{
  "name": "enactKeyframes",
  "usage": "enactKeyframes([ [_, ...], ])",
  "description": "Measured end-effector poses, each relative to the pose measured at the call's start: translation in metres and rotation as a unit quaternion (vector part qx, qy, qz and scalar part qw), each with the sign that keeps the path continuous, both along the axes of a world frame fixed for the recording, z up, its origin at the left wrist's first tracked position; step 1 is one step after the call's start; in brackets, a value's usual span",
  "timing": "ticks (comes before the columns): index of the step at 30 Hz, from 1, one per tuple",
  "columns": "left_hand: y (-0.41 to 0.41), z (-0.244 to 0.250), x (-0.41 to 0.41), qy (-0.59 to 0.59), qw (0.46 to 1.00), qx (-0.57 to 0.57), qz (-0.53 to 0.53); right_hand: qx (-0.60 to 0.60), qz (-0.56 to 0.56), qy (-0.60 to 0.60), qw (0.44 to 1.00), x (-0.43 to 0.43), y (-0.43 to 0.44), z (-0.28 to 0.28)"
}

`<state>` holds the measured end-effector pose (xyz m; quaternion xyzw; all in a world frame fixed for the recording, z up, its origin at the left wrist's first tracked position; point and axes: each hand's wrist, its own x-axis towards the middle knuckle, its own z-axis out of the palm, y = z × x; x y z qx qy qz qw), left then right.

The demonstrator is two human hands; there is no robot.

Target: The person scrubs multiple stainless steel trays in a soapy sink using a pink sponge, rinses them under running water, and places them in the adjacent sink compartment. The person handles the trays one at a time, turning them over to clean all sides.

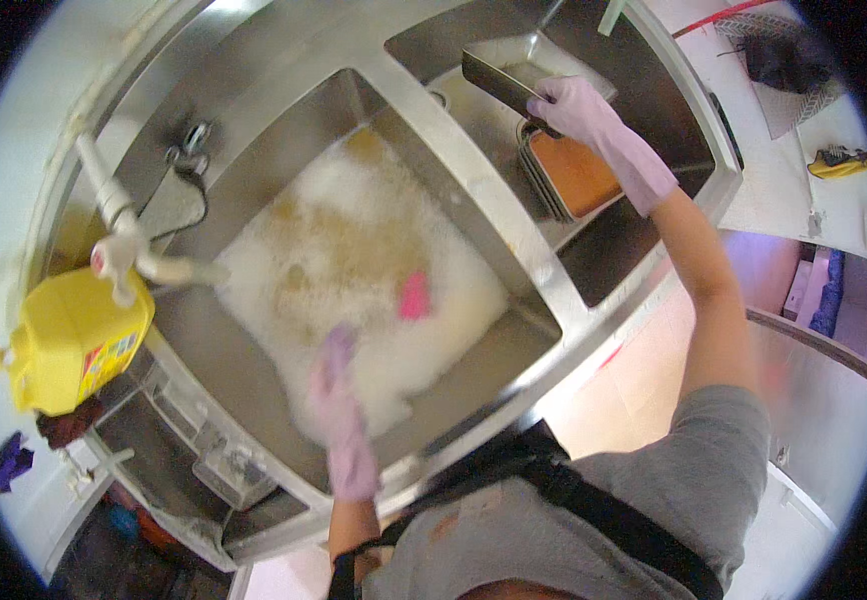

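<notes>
Both of my hands wear pink rubber gloves. In the right sink basin, my right hand [572, 109] grips the near rim of a rectangular metal pan [505, 81], which is tilted. Beneath that hand lie several stacked trays, the top one with an orange-brown face [580, 176]. My left hand [337, 390], blurred, reaches over the soapy water [351, 247] of the middle basin, fingers stretched out, with nothing visible in it. A bright pink cloth or sponge [414, 296] shows among the suds, to the right of and beyond my left fingertips.
A pale tap [122, 225] reaches over the middle basin from the left. Beside it stands a yellow plastic jug [77, 337] with a label. A steel divider [478, 176] separates the basins. Clear containers [231, 469] sit in the left basin. A white counter [771, 202] lies at right.
</notes>
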<state>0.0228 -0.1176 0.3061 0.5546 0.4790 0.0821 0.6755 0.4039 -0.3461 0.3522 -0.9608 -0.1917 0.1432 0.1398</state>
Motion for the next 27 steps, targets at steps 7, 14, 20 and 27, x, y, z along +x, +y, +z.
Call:
enactKeyframes([
  [7,-0.042,0.034,0.104,-0.131,0.911,-0.375,-0.116,-0.097,0.338,0.025,0.936,-0.203,0.073,0.044],
  [14,0.04,-0.124,-0.004,-0.006,0.937,-0.334,0.097,0.062,0.385,0.172,0.905,-0.284,0.092,-0.118],
  [20,0.103,-0.185,-0.03,0.138,0.976,-0.087,0.144,-0.052,0.086,-0.017,0.995,-0.302,0.125,-0.27],
  [27,0.116,-0.236,-0.014,0.181,0.956,0.214,0.082,0.237,0.251,0.004,0.938,-0.337,0.269,-0.267],
])
